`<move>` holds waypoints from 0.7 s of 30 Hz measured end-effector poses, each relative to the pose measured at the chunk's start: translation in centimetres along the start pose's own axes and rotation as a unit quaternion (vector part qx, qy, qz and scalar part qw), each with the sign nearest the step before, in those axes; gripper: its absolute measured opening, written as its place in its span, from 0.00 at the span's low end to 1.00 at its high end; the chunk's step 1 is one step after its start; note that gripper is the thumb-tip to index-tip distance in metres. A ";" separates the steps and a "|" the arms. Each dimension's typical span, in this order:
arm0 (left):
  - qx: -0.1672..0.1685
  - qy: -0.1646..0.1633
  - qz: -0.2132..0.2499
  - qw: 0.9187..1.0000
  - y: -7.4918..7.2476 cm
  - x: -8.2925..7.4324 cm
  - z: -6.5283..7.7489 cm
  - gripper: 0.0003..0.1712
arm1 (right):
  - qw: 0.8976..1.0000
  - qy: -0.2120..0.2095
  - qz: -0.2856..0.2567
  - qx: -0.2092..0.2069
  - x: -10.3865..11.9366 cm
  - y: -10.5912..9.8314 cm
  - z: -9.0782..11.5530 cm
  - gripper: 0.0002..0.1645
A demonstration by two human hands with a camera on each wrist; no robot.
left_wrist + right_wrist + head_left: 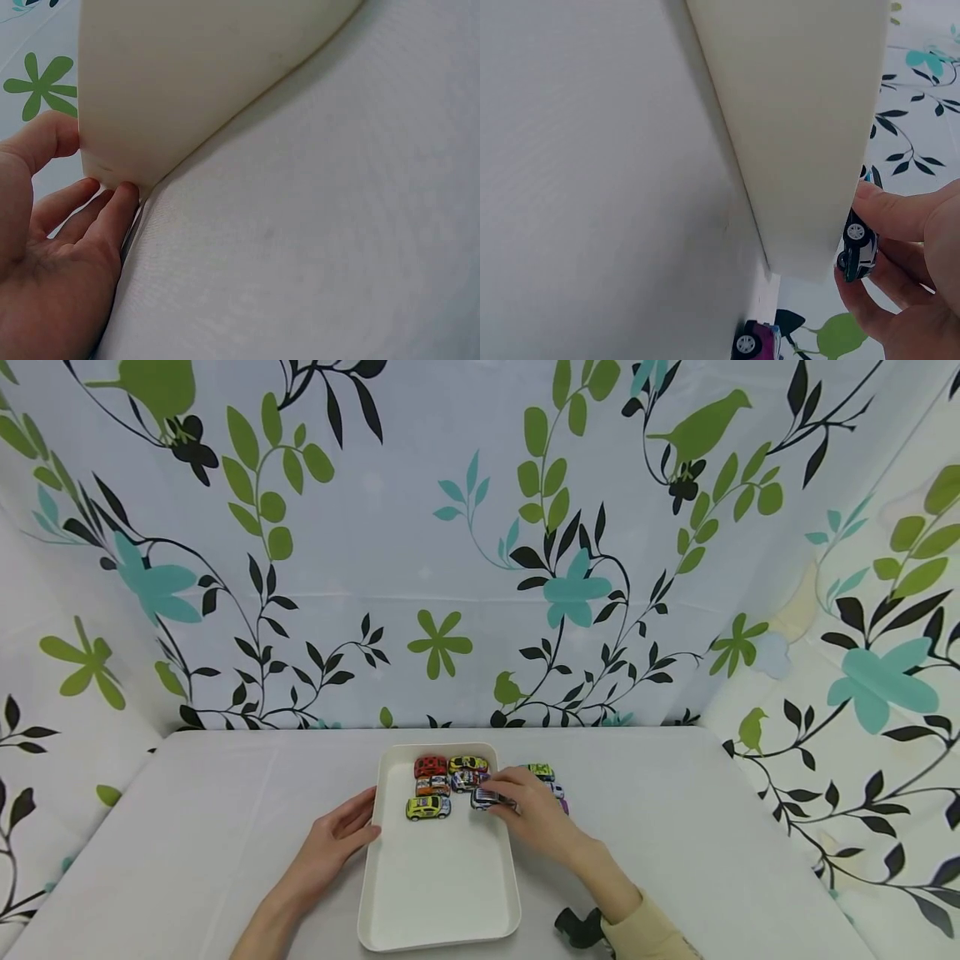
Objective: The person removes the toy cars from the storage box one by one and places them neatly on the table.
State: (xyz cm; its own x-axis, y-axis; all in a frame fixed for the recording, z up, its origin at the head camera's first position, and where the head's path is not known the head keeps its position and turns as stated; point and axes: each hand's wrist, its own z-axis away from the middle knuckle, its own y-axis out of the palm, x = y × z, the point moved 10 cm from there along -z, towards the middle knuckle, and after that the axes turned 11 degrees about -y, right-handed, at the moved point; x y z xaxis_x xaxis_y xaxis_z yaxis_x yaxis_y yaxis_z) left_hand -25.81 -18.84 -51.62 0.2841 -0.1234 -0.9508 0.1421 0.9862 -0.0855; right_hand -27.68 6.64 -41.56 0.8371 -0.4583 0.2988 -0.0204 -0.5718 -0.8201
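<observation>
Five toy cars [428,808] in tray [438,893]; R hand [538,812] pinches blk/wht car [859,246]; L hand [330,847] (fingers loose) touches tray.

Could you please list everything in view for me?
Table: one, white, under tray
Tray: one, white, on table
Red toy car: one, red, in tray
Orange toy car: one, orange, in tray
Patterned toy car: one, multicoloured, in tray
Yellow toy cars: two, yellow, in tray
Striped toy car: one, black-white, in right hand
Loose toy cars: at least three, green, purple, one unclear; right of tray
Printed cloth: count unclear, mostly white, behind table
Dark object: one, black, unclear, beside sleeve
Left hand: one, bare, tray's left side
Right hand: one, bare, tray's right side
Sleeve: one, beige, right arm
</observation>
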 end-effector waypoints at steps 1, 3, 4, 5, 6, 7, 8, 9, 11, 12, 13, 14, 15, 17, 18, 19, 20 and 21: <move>0.000 -0.001 -0.002 1.000 0.0 0.0 0.0 0.41 | 1.000 0.002 0.000 -0.003 -0.1 -0.2 0.2 0.19; -0.001 -0.001 -0.006 1.000 0.0 0.0 0.0 0.41 | 1.000 0.004 0.002 -0.009 -0.3 -0.5 0.4 0.19; -0.001 -0.001 -0.006 1.000 0.0 0.0 0.0 0.41 | 1.000 0.003 0.006 -0.011 -0.4 -0.6 0.5 0.19; -0.001 -0.002 -0.007 1.000 0.0 -0.1 0.0 0.41 | 1.000 0.001 0.008 -0.014 -0.4 -0.8 0.6 0.19; -0.001 -0.001 -0.008 1.000 0.0 -0.1 0.0 0.41 | 1.000 -0.001 0.010 -0.016 -0.5 -0.9 0.7 0.19; -0.001 -0.001 -0.008 1.000 0.0 -0.1 0.0 0.41 | 1.000 -0.002 0.011 -0.019 -0.5 -1.0 0.8 0.19; -0.001 -0.001 -0.008 1.000 0.0 -0.1 0.1 0.41 | 1.000 -0.004 0.011 -0.021 -0.6 -1.1 0.9 0.19; 0.000 -0.001 -0.007 1.000 0.0 0.0 0.1 0.41 | 1.000 -0.006 0.013 -0.023 -0.7 -1.2 1.0 0.19; 0.000 0.001 -0.008 1.000 0.0 -0.1 0.1 0.41 | 1.000 -0.003 0.009 -0.027 -1.0 -1.4 1.3 0.19; 0.000 0.002 -0.007 1.000 0.0 -0.1 0.1 0.41 | 1.000 -0.002 0.007 -0.029 -1.1 -1.5 1.4 0.20; 0.000 0.003 -0.006 1.000 -0.1 -0.1 0.1 0.41 | 0.999 0.001 0.005 -0.032 -1.3 -1.6 1.6 0.20; 0.000 0.003 -0.006 1.000 -0.1 -0.1 0.1 0.41 | 0.999 0.003 0.003 -0.036 -1.5 -1.7 1.7 0.20; 0.001 0.004 -0.006 1.000 0.0 -0.1 0.1 0.41 | 0.999 0.005 0.002 -0.040 -1.6 -1.8 1.8 0.20; 0.002 0.005 -0.003 1.000 0.0 -0.1 0.1 0.41 | 0.999 0.007 0.001 -0.049 -1.9 -2.0 2.1 0.21; 0.003 0.005 -0.002 1.000 0.0 -0.1 0.1 0.40 | 0.999 0.006 0.002 -0.054 -2.0 -2.1 2.3 0.21; 0.003 0.005 -0.001 1.000 0.0 -0.1 0.1 0.40 | 0.998 0.006 0.003 -0.057 -2.1 -2.2 2.4 0.21; 0.004 0.005 -0.002 1.000 0.0 -0.1 0.1 0.40 | 0.998 0.006 0.003 -0.060 -2.2 -2.3 2.6 0.21; 0.004 0.006 -0.002 1.000 0.1 -0.1 0.1 0.40 | 0.998 0.007 0.003 -0.060 -2.2 -2.4 2.7 0.21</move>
State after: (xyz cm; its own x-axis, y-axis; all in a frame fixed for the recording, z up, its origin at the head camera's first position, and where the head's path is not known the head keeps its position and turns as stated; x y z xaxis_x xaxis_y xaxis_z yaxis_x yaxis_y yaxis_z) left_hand -25.74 -18.77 -51.48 0.2727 -0.1267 -0.9537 0.1505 0.9847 -0.0878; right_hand -28.01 10.90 -41.58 0.8292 -0.4708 0.3013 -0.0916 -0.6462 -0.7577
